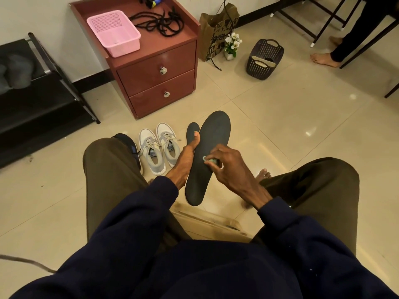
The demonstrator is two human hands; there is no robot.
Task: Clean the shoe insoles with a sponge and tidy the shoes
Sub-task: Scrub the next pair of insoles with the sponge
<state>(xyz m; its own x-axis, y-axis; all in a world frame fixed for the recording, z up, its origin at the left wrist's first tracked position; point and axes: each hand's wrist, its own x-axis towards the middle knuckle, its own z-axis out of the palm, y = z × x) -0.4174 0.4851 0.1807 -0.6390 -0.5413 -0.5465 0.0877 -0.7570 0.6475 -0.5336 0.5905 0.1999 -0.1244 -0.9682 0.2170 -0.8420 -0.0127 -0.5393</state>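
Observation:
My left hand holds a dark grey insole upright above the floor between my knees, thumb on its left edge. A second dark insole shows behind the thumb. My right hand pinches a small greenish sponge and presses it on the middle of the insole. A pair of grey-white sneakers stands on the tiles just left of my hands. A dark shoe is partly hidden behind my left knee.
A maroon two-drawer cabinet holds a pink basket and black laces. A black shoe rack stands left. A dark basket with light insoles, a paper bag, small flowers and another person's bare feet lie beyond.

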